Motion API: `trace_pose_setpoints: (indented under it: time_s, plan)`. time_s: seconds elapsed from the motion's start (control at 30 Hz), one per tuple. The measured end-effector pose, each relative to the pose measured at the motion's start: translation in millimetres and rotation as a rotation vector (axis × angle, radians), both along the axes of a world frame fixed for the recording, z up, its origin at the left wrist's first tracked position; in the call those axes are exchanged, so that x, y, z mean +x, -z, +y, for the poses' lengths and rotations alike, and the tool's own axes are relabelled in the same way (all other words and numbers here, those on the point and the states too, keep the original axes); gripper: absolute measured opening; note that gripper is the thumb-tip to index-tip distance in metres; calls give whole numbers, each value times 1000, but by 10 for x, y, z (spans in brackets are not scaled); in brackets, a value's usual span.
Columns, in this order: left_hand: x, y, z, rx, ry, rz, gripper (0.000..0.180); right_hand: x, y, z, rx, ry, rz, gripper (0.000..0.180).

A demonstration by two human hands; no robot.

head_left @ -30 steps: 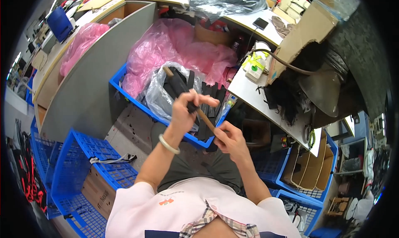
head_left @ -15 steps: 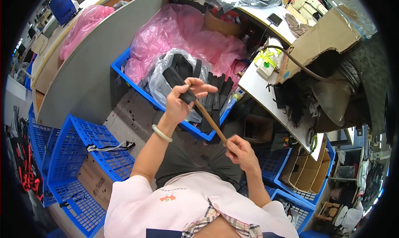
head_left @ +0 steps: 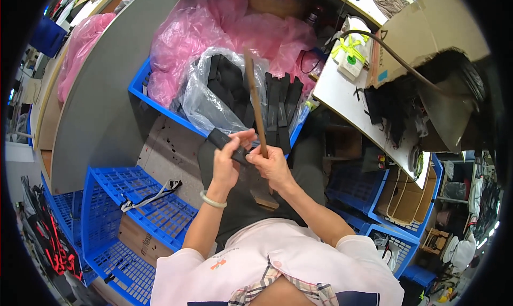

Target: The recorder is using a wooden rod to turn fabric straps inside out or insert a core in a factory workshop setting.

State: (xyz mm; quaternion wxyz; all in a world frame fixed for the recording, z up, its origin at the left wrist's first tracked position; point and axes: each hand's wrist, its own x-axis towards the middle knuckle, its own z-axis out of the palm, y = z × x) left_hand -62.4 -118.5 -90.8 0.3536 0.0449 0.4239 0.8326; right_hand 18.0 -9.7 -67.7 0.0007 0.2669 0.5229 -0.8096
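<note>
My left hand (head_left: 228, 159) is closed round a short, flat black fabric strip (head_left: 218, 138), whose far end sticks out toward the blue crate. Right beside it, my right hand (head_left: 272, 167) grips a long wooden stick (head_left: 255, 97) that points up and away from me. The right fingertips also meet the near end of the black strip. Beyond my hands, a clear plastic bag (head_left: 193, 100) with black pieces (head_left: 227, 79) inside lies in the blue crate (head_left: 173, 115). Several similar black strips (head_left: 283, 100) lie side by side at the crate's right.
Pink plastic sheeting (head_left: 181, 33) fills the back of the crate. A grey panel (head_left: 107, 97) stands at left, with a blue slatted crate (head_left: 141, 199) before it. At right are a white table (head_left: 347, 103), a torn cardboard box (head_left: 427, 28) and a cardboard-lined crate (head_left: 406, 199).
The stick has come out of the black strip and swung upright in my right hand. Both hands have moved together, and the left has drawn the strip nearer to me.
</note>
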Motion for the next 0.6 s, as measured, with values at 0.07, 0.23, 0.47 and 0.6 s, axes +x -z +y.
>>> trace_pose_setpoints:
  time_s: [0.07, 0.23, 0.47, 0.6]
  plan:
    - [-174, 68, -16, 125, -103, -293, 33, -215, 149, 15, 60, -5, 17, 15]
    - [-803, 390, -109, 79, -412, -281, 32, -1456, 624, 564, 552, 207, 15, 25]
    - [-1175, 579, 133, 24, -295, -325, 25, -2900, 1816, 1377, 804, 421, -334, 30]
    - [-1463, 372, 266, -306, -420, 35, 45, -2668, 1263, 993, 647, 231, 119, 21]
